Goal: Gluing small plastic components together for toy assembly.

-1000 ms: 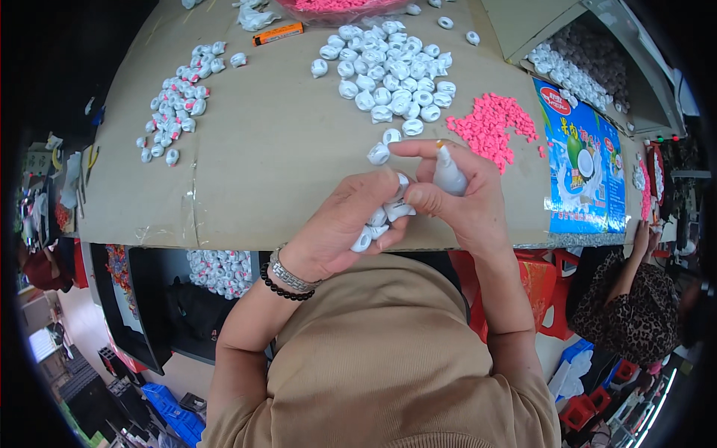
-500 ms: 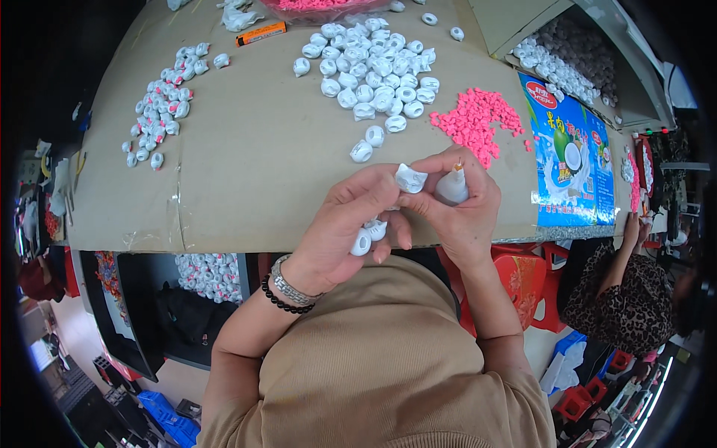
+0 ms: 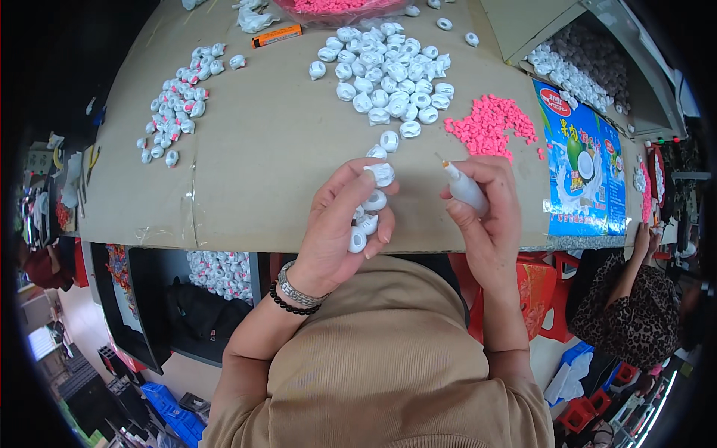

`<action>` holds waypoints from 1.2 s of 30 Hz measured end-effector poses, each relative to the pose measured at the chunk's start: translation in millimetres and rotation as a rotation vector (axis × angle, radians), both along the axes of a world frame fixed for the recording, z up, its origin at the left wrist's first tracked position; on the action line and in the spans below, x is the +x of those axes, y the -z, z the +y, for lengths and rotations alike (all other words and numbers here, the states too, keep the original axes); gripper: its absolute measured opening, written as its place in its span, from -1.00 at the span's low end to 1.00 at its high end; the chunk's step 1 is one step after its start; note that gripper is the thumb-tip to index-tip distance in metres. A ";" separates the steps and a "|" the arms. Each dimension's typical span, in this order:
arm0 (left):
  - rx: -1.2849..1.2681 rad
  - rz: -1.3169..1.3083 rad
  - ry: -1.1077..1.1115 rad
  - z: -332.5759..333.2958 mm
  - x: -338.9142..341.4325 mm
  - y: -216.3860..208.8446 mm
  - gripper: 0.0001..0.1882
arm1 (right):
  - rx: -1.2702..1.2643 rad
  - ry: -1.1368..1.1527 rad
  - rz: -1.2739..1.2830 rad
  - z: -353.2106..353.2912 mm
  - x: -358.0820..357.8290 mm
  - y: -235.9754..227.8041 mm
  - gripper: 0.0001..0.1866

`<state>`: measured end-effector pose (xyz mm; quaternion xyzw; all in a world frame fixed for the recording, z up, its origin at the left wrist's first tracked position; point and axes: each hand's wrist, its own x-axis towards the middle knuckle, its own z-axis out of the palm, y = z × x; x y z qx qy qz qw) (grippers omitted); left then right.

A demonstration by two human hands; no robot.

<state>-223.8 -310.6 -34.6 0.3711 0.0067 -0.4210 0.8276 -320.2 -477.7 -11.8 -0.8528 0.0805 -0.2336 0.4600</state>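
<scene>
My left hand (image 3: 340, 216) holds several small white cat-head-shaped pieces. One white piece (image 3: 382, 175) is pinched between thumb and forefinger, and others, such as a white ring-like piece (image 3: 358, 239), rest against the palm and curled fingers. My right hand (image 3: 489, 216) is wrapped round a small white squeeze bottle (image 3: 467, 190) with a thin needle tip and an orange collar, pointing up and left. The tip is apart from the pinched piece. Just beyond the hands lie a large pile of white pieces (image 3: 396, 78) and a heap of small pink pieces (image 3: 489, 123).
White pieces with pink parts (image 3: 177, 108) lie at left. An orange tube (image 3: 276, 36) is near a bowl of pink pieces (image 3: 343, 7). A blue printed sheet (image 3: 586, 164) covers the right side, beside an open box (image 3: 597, 52). A co-worker (image 3: 635, 299) sits at right.
My right hand and the bottle have moved right, away from my left hand. The pinched white piece has turned and come slightly left. The whole view has shifted a little.
</scene>
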 end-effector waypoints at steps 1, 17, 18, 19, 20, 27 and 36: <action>0.007 -0.019 -0.001 0.7 0.9 0.2 -0.71 | -0.010 0.019 -0.038 -0.6 -1.3 -1.4 -0.69; 0.129 -0.333 -0.047 0.5 -6.6 13.2 -0.67 | -0.225 0.120 -0.257 4.3 -10.2 8.5 -0.65; 0.138 -0.338 -0.052 0.3 -7.0 12.8 -0.66 | -0.228 0.116 -0.259 4.2 -9.9 9.0 -0.65; 0.140 -0.342 -0.054 0.3 -7.7 12.7 -0.66 | -0.231 0.111 -0.261 4.1 -9.7 9.6 -0.65; 0.140 -0.346 -0.054 0.0 -8.1 12.8 -0.66 | -0.235 0.108 -0.263 3.8 -9.5 10.1 -0.65; 0.146 -0.347 -0.055 0.2 -8.6 13.3 -0.66 | -0.232 0.096 -0.277 4.3 -7.8 11.6 -0.66; 0.155 -0.355 -0.013 1.8 -7.7 14.2 -0.67 | -0.250 0.100 -0.270 4.8 -7.3 11.6 -0.64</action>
